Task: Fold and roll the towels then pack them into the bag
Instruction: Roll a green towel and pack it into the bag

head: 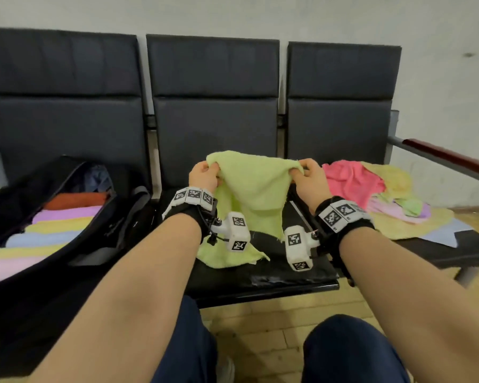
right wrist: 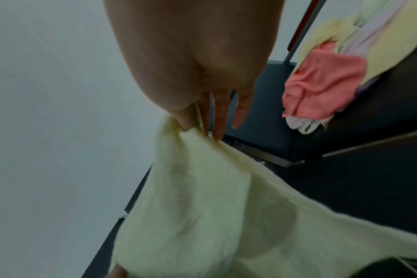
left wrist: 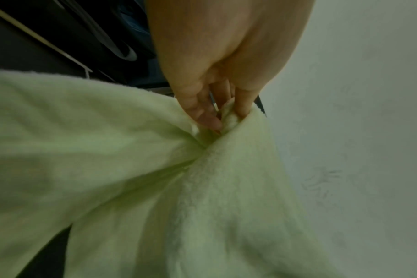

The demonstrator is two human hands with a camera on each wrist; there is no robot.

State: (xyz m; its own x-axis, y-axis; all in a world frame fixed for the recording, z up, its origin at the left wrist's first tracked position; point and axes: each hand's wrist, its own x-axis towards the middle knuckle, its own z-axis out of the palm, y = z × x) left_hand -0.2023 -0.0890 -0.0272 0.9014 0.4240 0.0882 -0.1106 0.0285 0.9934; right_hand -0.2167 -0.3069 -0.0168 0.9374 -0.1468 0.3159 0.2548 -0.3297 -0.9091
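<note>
Head view: lime-green terry towel, held up by its top edge over the middle seat of a dark three-seat bench, lower corner trailing on the cushion. Left hand pinches the top left corner; right hand pinches the top right corner; both hands curled onto cloth, towel sagging between them. Open black bag on the left seat, holding a row of rolled towels in orange, lilac, yellow, blue and pink. Loose heap of unfolded towels, pink uppermost, on the right seat. Step judged: spreading one towel ahead of its first fold; packing partly done, heap still to go. Next move likely calls for laying the towel flat on the seat, edges squared, before folding and rolling.

Left wrist view: left-hand fingers and thumb closed on a bunched corner of the green towel, the cloth gathered between them and fanning away below. Grip firm; nothing else held.

Right wrist view: right-hand fingers mostly extended downward; thumb and forefinger nip the towel edge at their tips, the remaining fingers lying behind the cloth. Towel hangs from that pinch. Pink towel of the heap lies well apart on the far seat.
</note>
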